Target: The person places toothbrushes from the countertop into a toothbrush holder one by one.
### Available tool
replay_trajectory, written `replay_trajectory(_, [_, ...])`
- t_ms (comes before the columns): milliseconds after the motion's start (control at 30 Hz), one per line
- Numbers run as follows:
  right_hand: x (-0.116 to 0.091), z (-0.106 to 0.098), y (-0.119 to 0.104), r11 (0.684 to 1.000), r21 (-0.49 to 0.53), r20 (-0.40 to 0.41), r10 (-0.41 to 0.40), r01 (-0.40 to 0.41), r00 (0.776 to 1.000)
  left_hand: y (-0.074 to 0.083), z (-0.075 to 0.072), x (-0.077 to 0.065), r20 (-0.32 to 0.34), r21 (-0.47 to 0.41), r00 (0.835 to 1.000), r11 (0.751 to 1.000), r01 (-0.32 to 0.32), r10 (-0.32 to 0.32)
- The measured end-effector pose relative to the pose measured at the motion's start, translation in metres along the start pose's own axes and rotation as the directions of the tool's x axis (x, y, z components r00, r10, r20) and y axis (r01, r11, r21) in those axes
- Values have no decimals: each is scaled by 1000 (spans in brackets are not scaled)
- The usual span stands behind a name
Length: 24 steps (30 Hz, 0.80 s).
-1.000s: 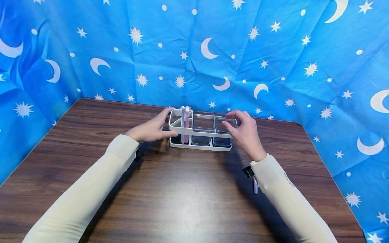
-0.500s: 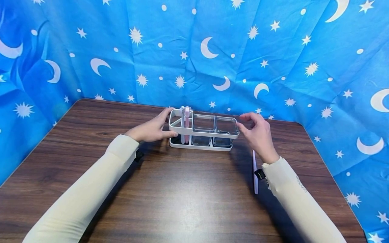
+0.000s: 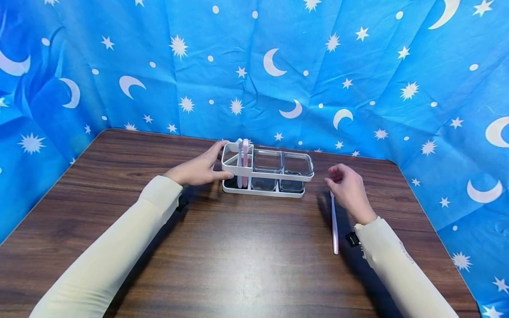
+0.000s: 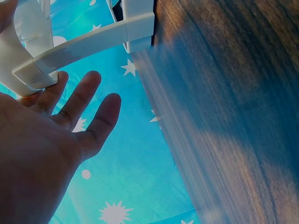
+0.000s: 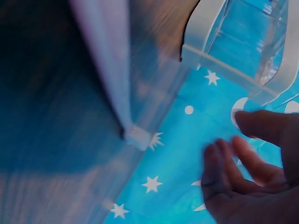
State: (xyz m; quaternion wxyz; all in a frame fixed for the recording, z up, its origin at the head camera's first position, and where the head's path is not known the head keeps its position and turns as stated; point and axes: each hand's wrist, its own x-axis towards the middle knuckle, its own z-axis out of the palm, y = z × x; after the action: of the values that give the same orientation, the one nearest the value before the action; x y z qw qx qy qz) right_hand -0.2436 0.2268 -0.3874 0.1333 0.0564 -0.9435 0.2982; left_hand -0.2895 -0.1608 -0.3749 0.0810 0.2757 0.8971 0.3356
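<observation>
A white two-tier toothbrush holder (image 3: 274,175) stands near the back of the table, with two clear cups (image 3: 267,160) in its middle and right slots. Two toothbrushes (image 3: 245,161), one whitish and one pink, stand upright in its left section. My left hand (image 3: 200,168) holds the holder's left end, thumb in front and some fingers behind; in the left wrist view the other fingers (image 4: 105,116) stick out free. Off the holder's right side, my right hand (image 3: 350,190) has loosely bent fingers and nothing in them. Just below it lies a pale pink toothbrush (image 3: 334,225), bristle end away from me.
The brown wooden table (image 3: 238,256) ends at the back close behind the holder. A blue cloth (image 3: 238,66) with white moons and stars hangs along its back and sides.
My right hand has come away from the right cup, moving right and toward me, which uncovers the toothbrush on the table. My left hand stays at the holder.
</observation>
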Motion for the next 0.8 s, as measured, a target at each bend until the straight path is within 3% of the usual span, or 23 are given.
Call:
replay_trajectory(133, [-4,1,10,992,-89,156,103,-90,982,0,0,0,0,4,1000,1000,5,-5])
replay_trajectory(233, [-7,2,16,983,-134,222,156,-128,963,-1,1,0,0,7,1000,1000,7,-7])
replay_trajectory(433, [-12,1,25,963,-198,262,230,-181,937,-2,2,1,5,13,1000,1000,17,-17])
replay_trajectory(800, [-16,1,32,940,-287,305,273,-185,912,-2,1,0,10,14,1000,1000,22,-22])
